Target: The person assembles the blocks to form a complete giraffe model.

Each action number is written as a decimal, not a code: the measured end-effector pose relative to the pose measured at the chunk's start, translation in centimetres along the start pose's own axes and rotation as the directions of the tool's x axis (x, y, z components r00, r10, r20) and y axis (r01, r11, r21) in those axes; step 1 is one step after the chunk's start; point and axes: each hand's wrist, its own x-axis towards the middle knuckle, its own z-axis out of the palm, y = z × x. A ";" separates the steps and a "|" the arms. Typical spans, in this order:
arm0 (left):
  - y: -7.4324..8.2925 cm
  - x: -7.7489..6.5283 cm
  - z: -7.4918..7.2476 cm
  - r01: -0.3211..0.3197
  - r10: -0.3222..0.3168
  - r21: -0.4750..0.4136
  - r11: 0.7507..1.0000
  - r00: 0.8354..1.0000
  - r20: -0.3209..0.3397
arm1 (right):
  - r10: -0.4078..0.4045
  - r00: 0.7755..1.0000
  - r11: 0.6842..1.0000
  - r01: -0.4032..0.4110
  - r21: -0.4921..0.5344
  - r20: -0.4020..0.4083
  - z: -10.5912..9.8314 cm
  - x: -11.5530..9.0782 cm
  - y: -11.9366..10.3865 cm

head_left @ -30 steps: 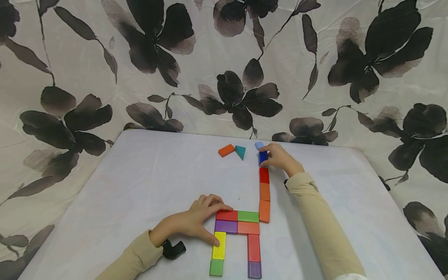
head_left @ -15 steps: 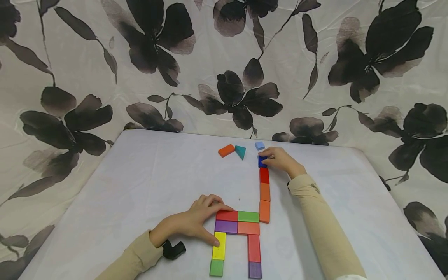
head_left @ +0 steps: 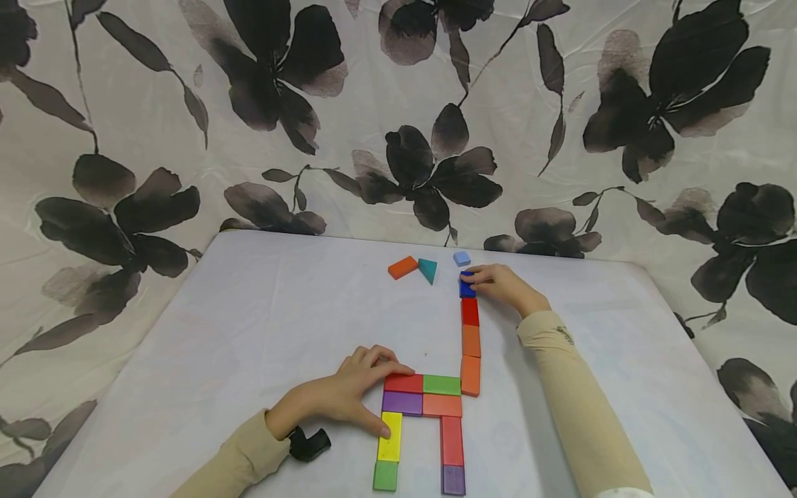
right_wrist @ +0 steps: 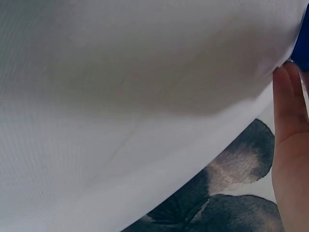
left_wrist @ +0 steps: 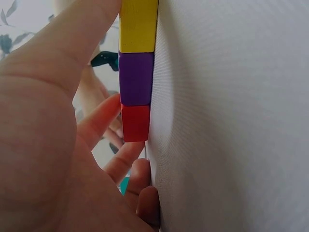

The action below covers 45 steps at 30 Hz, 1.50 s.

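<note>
My left hand (head_left: 342,394) lies beside a flat figure of coloured blocks. Its thumb rests on the yellow block (head_left: 390,446) and its index finger reaches the red block (head_left: 398,383); a purple block (left_wrist: 136,79) shows between them in the left wrist view. At the far end, my right hand (head_left: 504,285) holds a dark blue block (head_left: 467,292) by its fingertips, partly covering it. That block stands in line with a red block (head_left: 470,312) and two orange blocks (head_left: 471,341) below. In the right wrist view, only a corner of the blue block (right_wrist: 301,53) shows.
Near the far table edge lie a light blue block (head_left: 462,259), a loose orange block (head_left: 402,268) and a teal triangle block (head_left: 427,271). Flowered cloth (head_left: 349,124) hangs behind the white table (head_left: 249,311). A black strap-like object (head_left: 309,444) sits at the left wrist.
My right hand has drawn slightly nearer and to the right, its fingers shifting on the blue block, which now meets the red one. The left hand has stayed put.
</note>
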 end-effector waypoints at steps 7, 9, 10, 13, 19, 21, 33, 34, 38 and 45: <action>0.0 0.0 0.0 0.001 -0.001 -0.003 1.000 1.000 0.005 | 0.011 1.000 0.999 -0.012 0.044 0.017 -0.1 -0.1 0.3; 0.0 0.0 0.0 0.002 -0.002 -0.003 1.000 1.000 0.004 | 0.014 1.000 0.998 -0.015 0.054 0.016 -0.1 -0.2 0.4; 0.0 0.0 0.0 0.003 -0.003 -0.003 1.000 1.000 0.003 | 0.019 1.000 0.998 -0.020 0.062 0.015 -0.1 -0.2 0.4; -0.1 0.0 0.1 0.003 -0.003 0.001 1.000 1.000 0.001 | 0.003 1.000 0.997 -0.003 0.076 0.010 0.0 -0.2 0.6; 0.0 -0.1 0.0 -0.005 0.005 0.002 1.000 1.000 -0.004 | -0.044 0.999 0.994 0.044 0.098 -0.002 0.2 -0.5 0.7; 0.0 -0.1 0.0 -0.006 0.006 0.001 1.000 1.000 -0.005 | -0.052 0.999 0.993 0.052 0.105 -0.004 0.2 -0.7 0.6; 0.1 0.0 -0.1 -0.006 0.006 -0.004 1.000 1.000 -0.003 | -0.108 0.994 0.989 0.110 0.101 -0.033 0.2 -0.8 0.8; 0.1 0.0 -0.1 -0.007 0.007 -0.003 1.000 1.000 -0.003 | -0.107 0.994 0.989 0.110 0.098 -0.032 0.2 -0.9 0.8; 0.1 0.0 0.0 -0.006 0.006 0.000 1.000 1.000 -0.002 | -0.095 0.994 0.990 0.099 0.101 -0.049 -0.2 -0.6 0.3; 0.1 0.0 0.0 -0.012 0.012 -0.012 1.000 1.000 -0.003 | -0.080 0.985 0.997 0.079 -0.014 -0.156 -1.4 1.1 -1.3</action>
